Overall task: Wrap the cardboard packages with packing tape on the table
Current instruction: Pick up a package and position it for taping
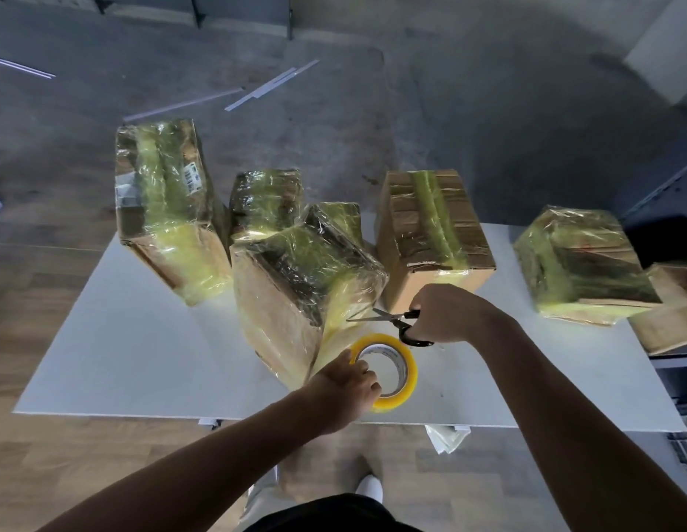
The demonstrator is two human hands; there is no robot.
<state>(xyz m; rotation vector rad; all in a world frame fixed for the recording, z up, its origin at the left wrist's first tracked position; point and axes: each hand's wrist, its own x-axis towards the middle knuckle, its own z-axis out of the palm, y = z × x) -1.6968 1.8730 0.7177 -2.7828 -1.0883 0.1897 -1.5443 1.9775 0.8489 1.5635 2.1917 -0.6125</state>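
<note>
- Yellow tape on the tape roll [409, 368] catches the light. In the head view the roll is near the front edge of the white counter [123, 359], just beside the near corner of the middle package [296, 286]. Whether it rests flat or is slightly lifted cannot be told.
- The left hand [347, 382] grips the roll, with the thumb on the outer rim and the fingers [372, 389] curled into the core.
- A yellowish band of tape runs from the roll up onto the near right side of the middle package, which stands tilted and is wrapped in glossy tape.
- The right hand [445, 312] holds the black-handled scissors [392, 320], fingers clenched through the loops. The blades are parted and point left, their tips at the taped side of the middle package, just above the roll.
- A tall package [165, 209] stands at the back left of the counter, wrapped, with a white barcode label on top.
- A small package [263, 201] sits just behind the middle one, touching or nearly touching it.
- A brown box [430, 232] stands right of the middle package, with tape along its top seam and bare cardboard on its front.
- The right package [580, 263], fully wrapped, lies well apart toward the counter's right end, beside a wooden board [668, 316].
- Below the counter are a wood floor [65, 474] and a white shoe [369, 489]. Pale strips [273, 84] lie on the grey floor beyond.
</note>
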